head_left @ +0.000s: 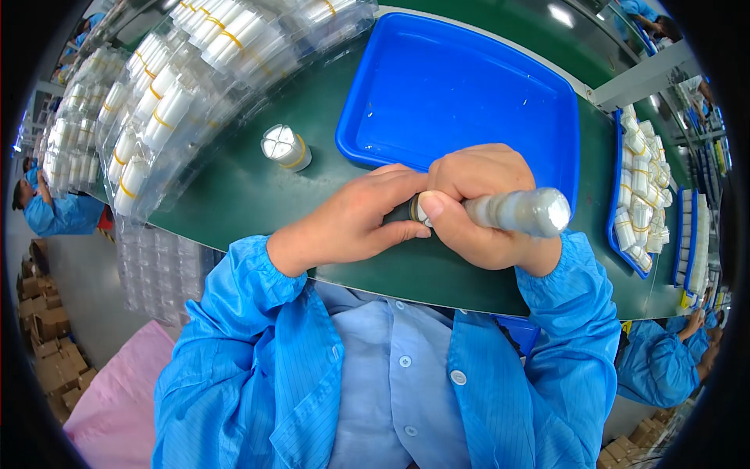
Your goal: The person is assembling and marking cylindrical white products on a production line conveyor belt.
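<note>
My left hand (351, 215) is closed on a small white cylindrical bundle (419, 211) with a dark and yellowish band, mostly hidden by fingers. In my right fist (486, 205) is a translucent, whitish cylindrical object (522, 212) with a rounded, shiny end pointing right; its exact kind is unclear. The right thumb and the hidden end of this object meet the bundle, just in front of the blue tray. Left of my hands, a banded bundle of white pieces (286, 148) stands upright by itself on the green table.
A large blue tray (461, 86) with small white specks lies beyond my hands on the green table (226, 187). Clear plastic trays of banded white bundles (164, 102) line the left. At right, a blue tray (613, 203) holds more bundles. Co-workers in blue sit on both sides.
</note>
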`<state>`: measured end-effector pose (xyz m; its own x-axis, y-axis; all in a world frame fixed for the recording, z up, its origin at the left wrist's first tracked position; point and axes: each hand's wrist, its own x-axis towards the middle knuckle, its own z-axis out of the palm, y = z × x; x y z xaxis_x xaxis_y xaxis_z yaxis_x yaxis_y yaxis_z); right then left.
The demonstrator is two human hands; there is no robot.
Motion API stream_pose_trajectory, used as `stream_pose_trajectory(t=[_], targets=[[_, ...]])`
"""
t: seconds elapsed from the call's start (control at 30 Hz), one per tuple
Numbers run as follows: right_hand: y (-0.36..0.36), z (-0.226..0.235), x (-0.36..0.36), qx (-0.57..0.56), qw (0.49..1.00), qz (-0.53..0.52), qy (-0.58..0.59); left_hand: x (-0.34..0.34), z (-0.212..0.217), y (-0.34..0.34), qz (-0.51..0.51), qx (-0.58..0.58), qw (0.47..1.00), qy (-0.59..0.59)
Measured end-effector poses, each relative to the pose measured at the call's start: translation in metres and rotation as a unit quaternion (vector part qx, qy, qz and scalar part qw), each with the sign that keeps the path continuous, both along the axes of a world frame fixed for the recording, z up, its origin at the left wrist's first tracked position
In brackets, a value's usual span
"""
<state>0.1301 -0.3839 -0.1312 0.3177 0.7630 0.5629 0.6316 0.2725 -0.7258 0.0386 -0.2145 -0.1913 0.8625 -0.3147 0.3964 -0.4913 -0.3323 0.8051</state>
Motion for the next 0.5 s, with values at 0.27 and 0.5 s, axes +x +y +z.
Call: stream_pose_trajectory(t=[0.27,0.5], targets=[[-0.002,-0.002,0.005,-0.051,0.996,-0.012,0.073,-0.006,0.003,-0.018,0.148,0.061,0.983,-0.086],[-0.002,0.004,0.001,-0.080,0.982,-0.072,0.154,-0.010,0.009,-0.019,0.160,0.036,0.986,0.009]])
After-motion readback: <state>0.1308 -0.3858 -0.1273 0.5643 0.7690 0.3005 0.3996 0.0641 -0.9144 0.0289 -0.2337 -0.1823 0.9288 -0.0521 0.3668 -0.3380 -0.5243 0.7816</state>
